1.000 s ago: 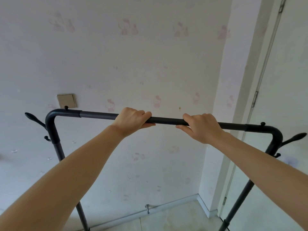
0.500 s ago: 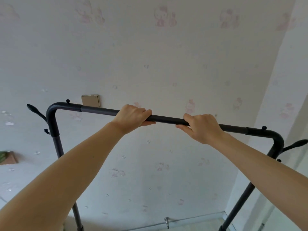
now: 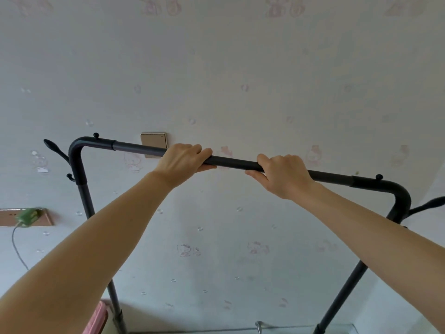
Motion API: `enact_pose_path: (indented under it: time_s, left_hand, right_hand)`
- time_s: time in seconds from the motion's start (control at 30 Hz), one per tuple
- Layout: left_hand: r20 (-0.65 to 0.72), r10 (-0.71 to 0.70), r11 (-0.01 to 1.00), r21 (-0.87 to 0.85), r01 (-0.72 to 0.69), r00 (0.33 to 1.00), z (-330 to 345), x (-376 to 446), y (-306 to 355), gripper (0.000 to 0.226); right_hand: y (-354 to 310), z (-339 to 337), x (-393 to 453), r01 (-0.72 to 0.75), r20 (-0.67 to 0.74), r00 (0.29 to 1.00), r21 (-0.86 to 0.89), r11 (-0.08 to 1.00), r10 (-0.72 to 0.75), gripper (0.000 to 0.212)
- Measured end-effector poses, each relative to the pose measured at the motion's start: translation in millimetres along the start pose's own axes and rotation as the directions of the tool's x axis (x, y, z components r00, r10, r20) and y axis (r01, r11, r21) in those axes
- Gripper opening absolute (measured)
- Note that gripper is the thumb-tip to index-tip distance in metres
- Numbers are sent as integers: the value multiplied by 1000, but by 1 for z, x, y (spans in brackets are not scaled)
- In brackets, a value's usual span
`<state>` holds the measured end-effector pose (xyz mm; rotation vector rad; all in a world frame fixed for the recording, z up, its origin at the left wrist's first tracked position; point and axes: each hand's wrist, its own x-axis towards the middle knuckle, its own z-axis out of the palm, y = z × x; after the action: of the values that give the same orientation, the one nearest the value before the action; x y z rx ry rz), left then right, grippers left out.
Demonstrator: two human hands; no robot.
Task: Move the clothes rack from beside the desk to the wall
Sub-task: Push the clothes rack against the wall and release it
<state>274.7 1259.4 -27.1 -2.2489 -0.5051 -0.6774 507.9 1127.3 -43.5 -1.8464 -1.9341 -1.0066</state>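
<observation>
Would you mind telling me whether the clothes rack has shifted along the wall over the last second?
Yes. Judged against the wall switch, the clothes rack has moved left: the switch was beyond its left corner, and now sits behind the bar beside the left hand.

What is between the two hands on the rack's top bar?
Head view: only bare top bar of the clothes rack between left hand and right hand; nothing hangs there.

Clothes rack (image 3: pixel 284 166) before the wall (image 3: pixel 240 68), wall switch (image 3: pixel 154 141) behind its bar, socket (image 3: pixel 26 216) far left
</observation>
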Motion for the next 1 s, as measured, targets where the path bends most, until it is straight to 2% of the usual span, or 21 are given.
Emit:
enact_pose_path:
  time_s: [0.3, 0.47, 0.77, 0.9, 1.0]
  left_hand:
    - [0, -109, 988, -112, 108, 994, 30, 1, -23, 35]
    - [4, -150, 982, -113, 149, 989, 49, -4, -26, 39]
    - [-26, -205, 976, -80, 202, 978, 71, -1, -25, 32]
    - [-13, -233, 969, -83, 231, 972, 73, 3, -17, 37]
    - [-25, -253, 966, -63, 251, 967, 73, 1, -16, 34]
  right_hand:
    - [-8, 28, 38, 30, -31, 999, -8, 1000, -30, 54]
    - [-14, 44, 41, 23, -11, 1000, -30, 999, -23, 50]
    - [-6, 58, 46, -4, 7, 1000, 64, 998, 4, 48]
    - [11, 55, 42, 36, 89, 995, 194, 980, -54, 35]
    - [22, 50, 31, 46, 99, 993, 209, 977, -68, 27]
